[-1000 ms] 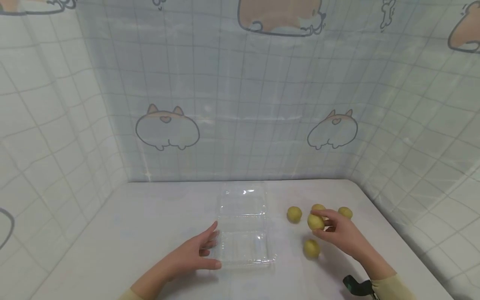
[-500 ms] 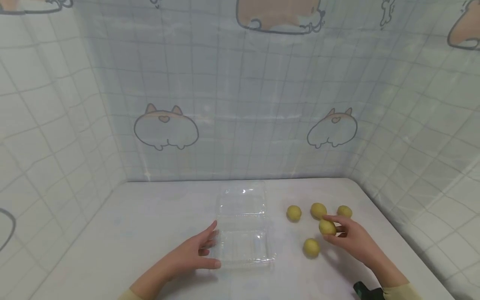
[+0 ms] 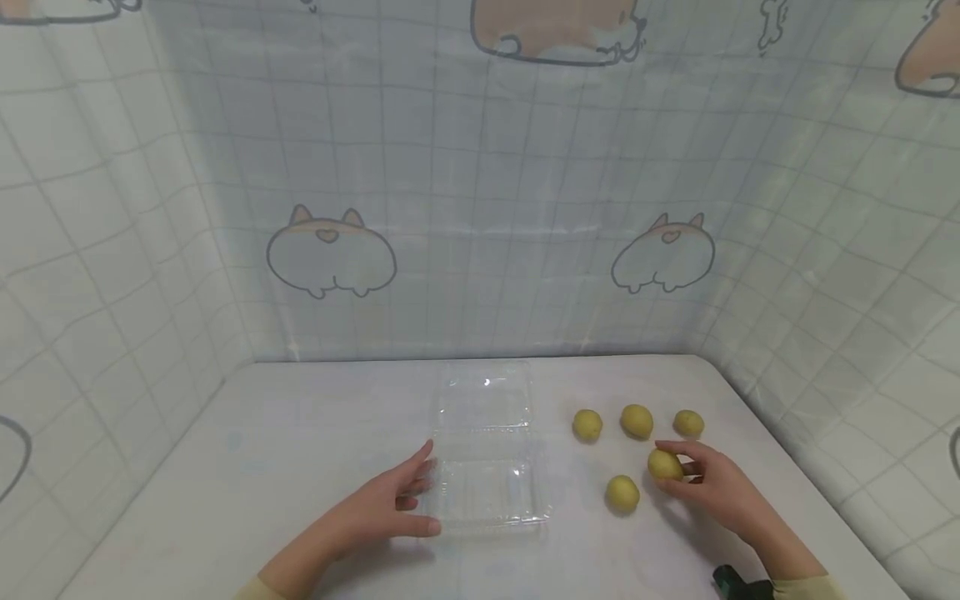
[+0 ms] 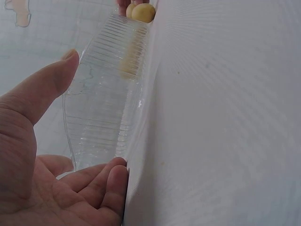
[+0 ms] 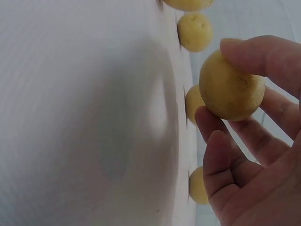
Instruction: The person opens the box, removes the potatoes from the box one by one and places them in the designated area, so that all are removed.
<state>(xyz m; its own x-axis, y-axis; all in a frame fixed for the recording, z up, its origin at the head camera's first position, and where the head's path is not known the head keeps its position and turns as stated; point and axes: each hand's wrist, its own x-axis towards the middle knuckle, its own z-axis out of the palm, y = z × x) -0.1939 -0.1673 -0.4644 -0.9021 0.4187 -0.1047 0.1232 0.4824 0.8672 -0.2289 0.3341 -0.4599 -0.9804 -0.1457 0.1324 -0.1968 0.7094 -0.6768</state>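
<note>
In the head view my right hand pinches a round yellow potato between thumb and fingers. The right wrist view shows this potato clear of the table, with the thumb on one side and the fingertips on the other. My left hand lies beside a clear plastic clamshell box, thumb and fingers spread along its left edge. In the left wrist view the thumb and fingertips reach the rim of the box without curling round it. The box's lid lies folded back, away from me.
Several loose potatoes lie right of the box: one nearer potato, a left potato, a middle potato and a far-right potato. A dark object sits at the right wrist. Patterned cloth walls surround the white table.
My right hand has moved right and toward me with the potato, away from the middle potato it partly covered. My left hand and the box have stayed in place.
</note>
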